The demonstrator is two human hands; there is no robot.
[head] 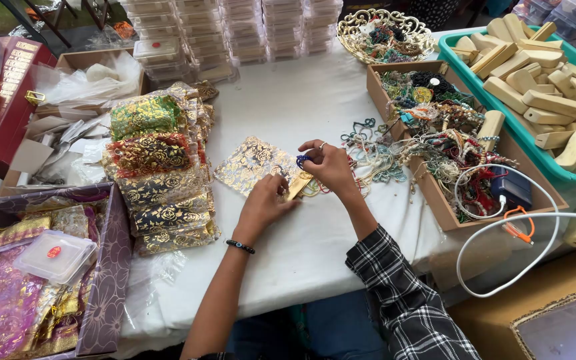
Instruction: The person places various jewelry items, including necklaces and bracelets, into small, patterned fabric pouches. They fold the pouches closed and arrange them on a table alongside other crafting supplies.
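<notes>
A white cloth is covering the bench [301,253], and goods are crowding it on every side of the fingers: a stack of patterned gift pouches [158,173] is lying well to the left of them, clear plastic boxes [235,30] are standing in rows far beyond them, and a cardboard box of beaded jewellery [448,143] is sitting just to their right, with a teal tray of wooden blocks [541,80] further out that way. A gold filigree basket [385,33] is resting beyond the cardboard box, and a white cable [501,240] is looping off the near right edge. The left hand [265,203], with a dark bracelet at the wrist, is reaching forward with its fingers curled down onto a small gold piece [299,185], seemingly pinching it. The right hand [328,163], coming from a plaid sleeve, is bending inward, its fingers closed around a small blue bead [301,160] just above that piece. A gold-patterned sheer pouch [255,167] is lying flat just left of both sets of fingers.
</notes>
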